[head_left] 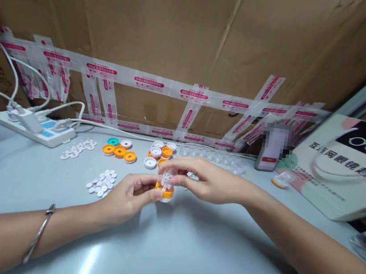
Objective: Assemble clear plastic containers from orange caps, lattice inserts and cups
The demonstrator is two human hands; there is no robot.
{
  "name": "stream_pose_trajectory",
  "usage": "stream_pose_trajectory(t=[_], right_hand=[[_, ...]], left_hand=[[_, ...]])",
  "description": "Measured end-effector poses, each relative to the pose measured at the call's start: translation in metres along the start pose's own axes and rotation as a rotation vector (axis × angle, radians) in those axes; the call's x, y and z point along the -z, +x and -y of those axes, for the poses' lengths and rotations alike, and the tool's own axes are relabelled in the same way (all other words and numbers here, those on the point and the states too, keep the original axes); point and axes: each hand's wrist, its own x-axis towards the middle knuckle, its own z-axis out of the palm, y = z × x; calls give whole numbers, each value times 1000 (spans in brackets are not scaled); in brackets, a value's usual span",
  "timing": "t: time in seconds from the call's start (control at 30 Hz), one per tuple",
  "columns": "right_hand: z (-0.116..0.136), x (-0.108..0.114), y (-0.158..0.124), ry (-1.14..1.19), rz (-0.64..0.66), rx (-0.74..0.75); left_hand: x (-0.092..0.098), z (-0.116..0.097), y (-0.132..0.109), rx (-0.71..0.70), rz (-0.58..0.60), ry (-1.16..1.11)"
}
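Note:
My left hand (pixel 128 196), a metal bangle on its wrist, pinches a round orange-and-white plastic cap (pixel 166 194) between thumb and fingers. Directly above it, the fingers of my right hand (pixel 206 180) close around a clear plastic piece with a white gear-like part (pixel 166 179) inside. The two pieces are together at the middle of the table; whether they are joined I cannot tell. Behind my hands sit several orange and white round caps (pixel 156 152). Small white discs (pixel 101 183) are spread to the left of my left hand.
Further left lie white flat parts (pixel 78 148) and a group of orange, white and teal caps (pixel 120 152). Clear cups (pixel 222 158) line the back. A power strip (pixel 45 130) with cables, a phone (pixel 270 151), a finished-looking orange-and-clear piece (pixel 281 179) and a paper bag (pixel 343 176) surround them.

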Motion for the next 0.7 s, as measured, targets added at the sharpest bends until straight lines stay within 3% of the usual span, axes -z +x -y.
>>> stream_pose_trajectory(t=[0.13,0.27,0.33,0.5,0.7], right_hand=[[2,4,-4,-59,13,125],[5,8,-6,-19,78,147],[6,7,-6,10,74,84],[2,-7,-2,-90,-124,-203],[5,-4,-3,-37,59,-105]], left_hand=[[-1,1,-1,-9,55,-17],[-1,1,-1,-18,84,-35],[-2,1,0,-14,22,-9],[-4,2,2,-3,-108,107],[-3,1,1,-28,-46,86]])
